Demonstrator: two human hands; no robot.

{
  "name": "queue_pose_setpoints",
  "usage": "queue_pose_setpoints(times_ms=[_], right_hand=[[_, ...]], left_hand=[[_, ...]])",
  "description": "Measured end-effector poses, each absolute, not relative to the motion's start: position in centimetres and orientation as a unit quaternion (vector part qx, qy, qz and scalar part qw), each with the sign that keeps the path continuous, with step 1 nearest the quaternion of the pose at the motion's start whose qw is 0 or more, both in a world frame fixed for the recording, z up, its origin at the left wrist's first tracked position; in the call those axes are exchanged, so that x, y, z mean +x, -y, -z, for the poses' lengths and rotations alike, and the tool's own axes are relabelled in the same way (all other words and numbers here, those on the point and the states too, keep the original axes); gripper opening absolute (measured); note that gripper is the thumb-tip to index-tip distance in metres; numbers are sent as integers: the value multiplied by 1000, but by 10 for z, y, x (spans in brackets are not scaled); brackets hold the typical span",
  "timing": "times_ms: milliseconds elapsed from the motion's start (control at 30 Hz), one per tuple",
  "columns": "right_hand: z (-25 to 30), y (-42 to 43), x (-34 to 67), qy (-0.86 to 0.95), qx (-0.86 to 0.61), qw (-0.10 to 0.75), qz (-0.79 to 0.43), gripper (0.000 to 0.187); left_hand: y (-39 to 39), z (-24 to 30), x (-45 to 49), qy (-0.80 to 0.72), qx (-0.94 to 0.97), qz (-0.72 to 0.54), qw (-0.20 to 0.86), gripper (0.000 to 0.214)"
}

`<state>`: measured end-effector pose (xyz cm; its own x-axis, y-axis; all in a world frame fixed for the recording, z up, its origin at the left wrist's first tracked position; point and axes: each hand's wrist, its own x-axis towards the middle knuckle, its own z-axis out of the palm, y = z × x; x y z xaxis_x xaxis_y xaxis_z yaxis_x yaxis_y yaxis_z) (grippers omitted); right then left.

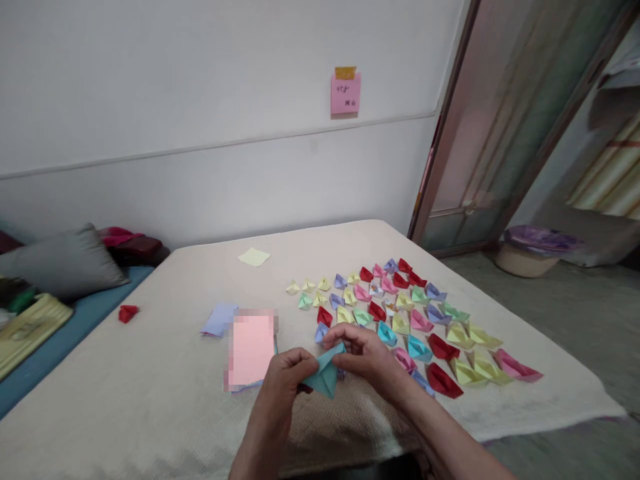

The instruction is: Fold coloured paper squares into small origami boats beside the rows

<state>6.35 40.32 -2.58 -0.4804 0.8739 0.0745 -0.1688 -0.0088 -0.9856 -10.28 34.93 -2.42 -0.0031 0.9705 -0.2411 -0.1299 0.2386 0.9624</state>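
Note:
Both hands pinch a folded teal paper (324, 375) just above the near part of a cloth-covered table (165, 373). My left hand (286, 381) grips its left side with closed fingers. My right hand (361, 355) holds the upper right edge between thumb and fingers. Just left of the hands lies a pink stack of paper sheets (250, 348), blurred in the picture. Beyond it rests a lavender sheet (219, 320).
Several small folded paper boats (400, 320) in many colours lie in rows on the table's right half. A yellow sheet (254, 257) lies far back. A red folded piece (128, 313) sits at the left edge. Cushions (65, 263) lie left; a basket (533, 250) stands on the floor right.

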Motion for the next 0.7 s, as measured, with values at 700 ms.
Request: queue_pose_setpoints(times_ms=[700], right_hand=[[26,-405,66,539,-260,476,-644,7]], left_hand=[[-348,26,-106,-487,345,-505,624,21]])
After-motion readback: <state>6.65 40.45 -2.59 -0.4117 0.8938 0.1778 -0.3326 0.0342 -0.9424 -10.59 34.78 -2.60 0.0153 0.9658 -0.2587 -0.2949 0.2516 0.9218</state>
